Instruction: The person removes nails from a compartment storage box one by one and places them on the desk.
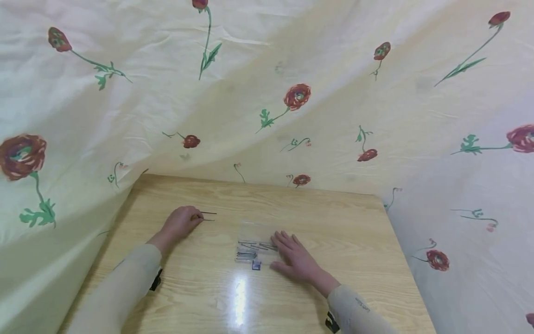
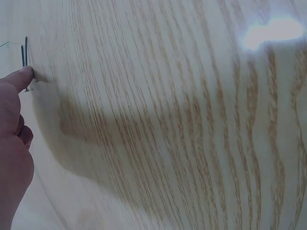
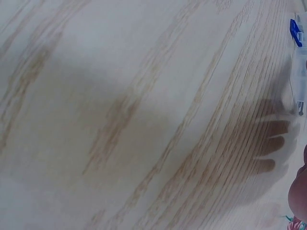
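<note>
Near the table's left side, my left hand pinches two thin dark nails at its fingertips, their shafts pointing right. The left wrist view shows the same nails side by side, with a fingertip across them close to their heads. Right of centre, my right hand lies with fingers extended at the right side of a clear plastic box. Several loose nails lie in the box's compartments. On its front edge is a blue latch, also visible in the right wrist view.
The box rests on a light wood-grain table, with a bright light reflection in front of it. A cream cloth printed with red flowers hangs behind the table and along both sides.
</note>
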`<state>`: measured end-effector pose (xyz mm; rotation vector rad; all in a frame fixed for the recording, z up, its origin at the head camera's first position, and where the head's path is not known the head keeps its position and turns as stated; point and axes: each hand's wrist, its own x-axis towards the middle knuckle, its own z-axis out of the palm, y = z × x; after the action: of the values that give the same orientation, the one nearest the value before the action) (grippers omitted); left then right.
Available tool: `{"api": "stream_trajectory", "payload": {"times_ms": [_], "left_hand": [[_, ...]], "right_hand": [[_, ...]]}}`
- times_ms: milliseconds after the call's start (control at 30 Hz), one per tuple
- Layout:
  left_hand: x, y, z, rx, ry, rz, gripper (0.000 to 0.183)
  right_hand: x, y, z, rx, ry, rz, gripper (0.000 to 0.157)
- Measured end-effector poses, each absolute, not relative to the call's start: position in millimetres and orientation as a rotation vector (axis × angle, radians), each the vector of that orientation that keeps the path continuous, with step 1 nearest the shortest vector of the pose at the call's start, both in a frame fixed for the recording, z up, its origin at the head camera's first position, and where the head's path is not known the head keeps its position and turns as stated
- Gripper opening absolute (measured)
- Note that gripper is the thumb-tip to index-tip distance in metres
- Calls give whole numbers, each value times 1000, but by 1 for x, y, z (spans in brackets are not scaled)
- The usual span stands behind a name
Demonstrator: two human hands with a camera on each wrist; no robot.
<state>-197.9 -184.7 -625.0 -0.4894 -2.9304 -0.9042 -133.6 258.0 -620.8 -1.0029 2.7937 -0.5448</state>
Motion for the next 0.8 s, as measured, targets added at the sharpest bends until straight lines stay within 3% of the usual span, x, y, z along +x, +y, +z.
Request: {"api": "stream_trajectory", "payload": {"times_ms": [800], "left_hand": [[-208,-185,-629,-506,-2906,-862,6]], "right_hand": [[-136,258,-621,-998,2794,-546,83]]}}
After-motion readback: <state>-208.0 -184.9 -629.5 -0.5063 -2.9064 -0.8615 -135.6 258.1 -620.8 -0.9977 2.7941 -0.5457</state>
